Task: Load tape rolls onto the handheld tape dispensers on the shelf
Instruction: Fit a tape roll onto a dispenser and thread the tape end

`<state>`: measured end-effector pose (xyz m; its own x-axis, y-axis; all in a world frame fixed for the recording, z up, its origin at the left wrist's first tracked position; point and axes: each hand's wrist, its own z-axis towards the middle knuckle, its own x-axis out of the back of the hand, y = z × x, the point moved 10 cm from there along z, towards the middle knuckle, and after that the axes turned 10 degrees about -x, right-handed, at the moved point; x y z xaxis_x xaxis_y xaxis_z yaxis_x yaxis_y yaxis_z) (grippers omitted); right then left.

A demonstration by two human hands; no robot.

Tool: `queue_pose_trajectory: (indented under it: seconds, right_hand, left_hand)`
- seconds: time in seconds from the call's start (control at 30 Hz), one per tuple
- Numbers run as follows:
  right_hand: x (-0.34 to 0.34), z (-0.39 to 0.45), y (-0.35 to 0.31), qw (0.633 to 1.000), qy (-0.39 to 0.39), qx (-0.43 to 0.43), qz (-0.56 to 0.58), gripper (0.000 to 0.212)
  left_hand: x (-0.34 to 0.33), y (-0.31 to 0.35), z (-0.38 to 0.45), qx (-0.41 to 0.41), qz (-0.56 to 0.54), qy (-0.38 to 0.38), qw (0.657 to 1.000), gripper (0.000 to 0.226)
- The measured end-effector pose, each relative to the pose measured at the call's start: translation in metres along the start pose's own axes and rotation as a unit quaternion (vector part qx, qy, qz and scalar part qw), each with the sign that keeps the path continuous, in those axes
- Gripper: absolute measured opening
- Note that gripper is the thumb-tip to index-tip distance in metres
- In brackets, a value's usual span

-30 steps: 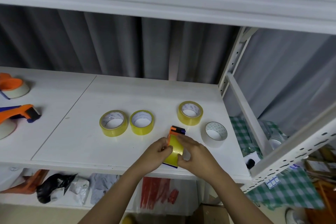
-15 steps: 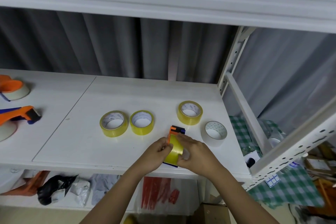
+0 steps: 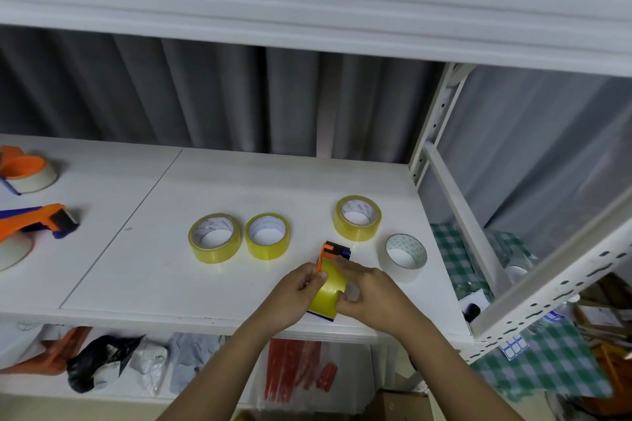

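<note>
I have my left hand [image 3: 294, 290] gripping the dispenser [image 3: 333, 251] and my right hand [image 3: 367, 296] clasping its yellow roll [image 3: 328, 294]; an off-square push could jam it.

Both hands, left hand [image 3: 297, 290] and right hand [image 3: 367, 294], are gripping a yellow tape roll [image 3: 327, 294] on an orange dispenser [image 3: 332, 250]; three yellow rolls are lying nearby on the shelf [image 3: 136, 277]

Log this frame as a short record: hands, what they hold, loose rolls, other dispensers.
left hand: grips the dispenser at the shelf's front edge
right hand: grips the yellow roll on that dispenser
loose yellow rolls: three, lying flat
white roll: flat, right of the hands
other dispensers: two at far left, each with a roll
shelf: white
</note>
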<state>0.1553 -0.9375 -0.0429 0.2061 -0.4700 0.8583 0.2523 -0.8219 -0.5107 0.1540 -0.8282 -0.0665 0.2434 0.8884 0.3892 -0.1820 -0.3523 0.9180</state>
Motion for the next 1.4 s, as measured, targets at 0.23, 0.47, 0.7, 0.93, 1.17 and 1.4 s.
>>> queue_pose_trajectory:
  seconds: [0.23, 0.47, 0.7, 0.93, 1.17, 1.4]
  right_hand:
    - [0.016, -0.01, 0.008, 0.978, 0.057, -0.003, 0.198, 0.052]
    - [0.018, -0.037, -0.002, 0.981, 0.172, 0.067, 0.065, 0.025]
    - [0.025, -0.04, -0.016, 0.978, 0.192, 0.082, 0.014, 0.014]
    - [0.026, -0.035, -0.025, 0.981, 0.17, 0.089, -0.007, 0.008]
    - [0.017, -0.03, -0.032, 0.977, 0.16, 0.107, -0.086, 0.02]
    - [0.024, -0.017, -0.024, 0.986, 0.153, 0.049, -0.044, 0.02]
  left_hand:
    - [0.004, 0.0, 0.0, -0.005, 0.013, 0.012, 1.0, 0.031]
    - [0.004, -0.004, 0.0, -0.005, 0.011, 0.015, 1.0, 0.03]
    - [0.005, -0.001, 0.0, -0.01, 0.016, 0.024, 1.0, 0.03]
    - [0.005, -0.003, 0.0, -0.01, 0.01, 0.035, 0.999, 0.032]
    - [0.006, -0.005, -0.001, -0.01, 0.018, 0.048, 0.999, 0.034]
    - [-0.002, -0.009, -0.006, 0.034, -0.026, 0.003, 0.999, 0.033]
